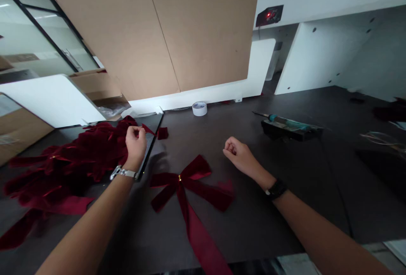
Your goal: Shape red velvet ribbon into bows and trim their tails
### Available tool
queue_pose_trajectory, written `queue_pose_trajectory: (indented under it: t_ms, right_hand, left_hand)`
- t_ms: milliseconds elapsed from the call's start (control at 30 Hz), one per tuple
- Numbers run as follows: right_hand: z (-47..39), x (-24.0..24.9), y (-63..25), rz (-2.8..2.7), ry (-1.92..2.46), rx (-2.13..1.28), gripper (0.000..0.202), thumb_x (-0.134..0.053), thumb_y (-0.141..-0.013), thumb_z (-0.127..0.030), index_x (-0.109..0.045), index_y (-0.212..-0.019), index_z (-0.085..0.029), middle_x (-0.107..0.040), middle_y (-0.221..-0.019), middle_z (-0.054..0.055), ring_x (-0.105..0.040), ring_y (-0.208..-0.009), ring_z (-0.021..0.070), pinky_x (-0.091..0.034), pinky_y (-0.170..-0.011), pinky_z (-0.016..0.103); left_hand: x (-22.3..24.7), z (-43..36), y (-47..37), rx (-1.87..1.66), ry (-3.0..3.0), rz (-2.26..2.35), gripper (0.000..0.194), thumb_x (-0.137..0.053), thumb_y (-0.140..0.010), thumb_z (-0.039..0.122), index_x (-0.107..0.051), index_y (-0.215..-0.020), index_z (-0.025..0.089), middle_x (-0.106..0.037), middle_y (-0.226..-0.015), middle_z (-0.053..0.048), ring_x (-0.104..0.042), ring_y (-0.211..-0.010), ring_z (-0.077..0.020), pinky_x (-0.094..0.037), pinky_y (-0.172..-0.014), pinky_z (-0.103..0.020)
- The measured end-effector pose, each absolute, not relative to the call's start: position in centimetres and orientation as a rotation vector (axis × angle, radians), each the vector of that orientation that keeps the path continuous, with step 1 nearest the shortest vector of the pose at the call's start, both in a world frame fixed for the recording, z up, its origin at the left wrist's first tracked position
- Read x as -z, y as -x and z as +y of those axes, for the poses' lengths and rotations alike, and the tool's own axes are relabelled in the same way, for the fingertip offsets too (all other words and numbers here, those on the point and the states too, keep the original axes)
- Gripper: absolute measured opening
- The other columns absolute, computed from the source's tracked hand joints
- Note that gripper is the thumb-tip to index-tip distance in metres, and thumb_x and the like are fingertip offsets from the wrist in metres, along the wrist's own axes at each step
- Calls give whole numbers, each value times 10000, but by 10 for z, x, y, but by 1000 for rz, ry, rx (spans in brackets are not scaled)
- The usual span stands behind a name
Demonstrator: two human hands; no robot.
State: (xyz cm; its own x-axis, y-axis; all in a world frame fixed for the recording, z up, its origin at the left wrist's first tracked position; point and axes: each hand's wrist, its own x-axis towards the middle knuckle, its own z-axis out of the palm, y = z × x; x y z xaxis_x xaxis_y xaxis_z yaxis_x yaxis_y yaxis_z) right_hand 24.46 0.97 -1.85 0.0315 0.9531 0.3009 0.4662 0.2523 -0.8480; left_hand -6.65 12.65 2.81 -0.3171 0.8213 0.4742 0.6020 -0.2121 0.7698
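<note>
A burgundy velvet bow [196,188] with a small gold tie at its centre lies spread on the dark tabletop between my hands, its long tail running toward the front edge. My left hand [136,142], with a silver watch on the wrist, is closed above the right side of a heap of similar bows [95,152]. A thin strip of red ribbon [148,129] shows beside its fingers; whether they grip it, I cannot tell. To the right of the bow, my right hand [239,156] hovers with fingers curled in and nothing visible in them. A black band circles that wrist.
A tape roll [199,109] stands at the back near a small red velvet piece [162,133]. On the right, a soldering-iron-like tool [279,119] rests on a black holder [285,131]. Brown board [190,25] and white panels rise behind. A cable runs down the right.
</note>
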Motion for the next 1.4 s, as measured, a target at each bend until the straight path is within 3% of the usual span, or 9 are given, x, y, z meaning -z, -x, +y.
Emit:
queue_pose_trajectory:
  t_ms: [133,300,400,500,633,733,1000,1233,1400]
  right_hand:
    - [3,13,-239,-1753,1312,-499,24,-482,-835,-188,-489,-858,-188,-508,-679,-10,-484,-601,119,-384,-598,257]
    - [-4,-9,-214,-1992,1105,-525,166,-491,-899,-228,-552,-1045,-177,-612,-995,78,-578,-828,152,-453,-760,298]
    - [-1,-18,-197,-2043,1027,-686,236,-560,-865,-235,-553,-1096,-188,-633,-1000,69,-589,-832,154,-463,-768,301]
    - [5,-11,-188,-1875,1052,-866,217,-584,-810,-187,-551,-1024,-194,-628,-820,16,-592,-723,133,-471,-691,272]
    - [10,5,-188,-1491,1079,-1064,163,-586,-790,-292,-455,-778,-198,-525,-676,-28,-546,-589,108,-468,-555,235]
    - [7,10,-190,-1328,1044,-1129,244,-611,-761,-345,-410,-758,-206,-512,-715,-27,-549,-642,108,-500,-594,236]
    - [4,6,-193,-1419,1026,-959,176,-573,-807,-330,-461,-772,-199,-540,-734,-3,-533,-656,108,-452,-615,234]
    - [3,0,-203,-1746,909,-1009,381,-744,-698,-293,-608,-1047,-219,-647,-978,38,-609,-768,139,-501,-721,279]
    - [2,1,-202,-1798,991,-738,70,-644,-807,-249,-690,-850,-218,-702,-882,34,-650,-850,176,-484,-812,318]
  left_hand:
    - [-37,89,48,-1413,-1562,1501,118,-437,-746,294,-359,-741,206,-454,-617,40,-560,-592,-132,-526,-645,-293]
    - [-33,37,12,-906,-1386,904,253,-598,-759,357,-413,-743,185,-503,-663,50,-562,-592,-96,-502,-604,-237]
    - [-21,24,-7,-731,-1478,775,314,-606,-806,443,-431,-786,183,-558,-624,33,-580,-582,-104,-462,-596,-220]
    - [-9,22,-16,-778,-1435,758,348,-584,-825,494,-442,-812,177,-577,-640,13,-568,-600,-101,-439,-607,-219]
    - [1,20,-17,-846,-1383,695,335,-633,-806,461,-493,-903,173,-569,-813,-6,-565,-735,-101,-453,-705,-234]
    - [6,17,-18,-783,-1416,659,359,-707,-763,375,-468,-956,189,-575,-880,-8,-578,-755,-101,-461,-715,-237]
    - [3,14,-18,-756,-1321,817,324,-683,-767,410,-483,-788,156,-586,-626,19,-513,-506,-65,-407,-524,-189]
    - [0,15,-16,-850,-1097,805,268,-644,-779,376,-482,-769,163,-553,-546,41,-475,-453,-54,-355,-479,-169]
    - [2,14,-17,-879,-1137,818,205,-604,-782,322,-474,-774,164,-567,-579,32,-507,-487,-60,-369,-501,-177]
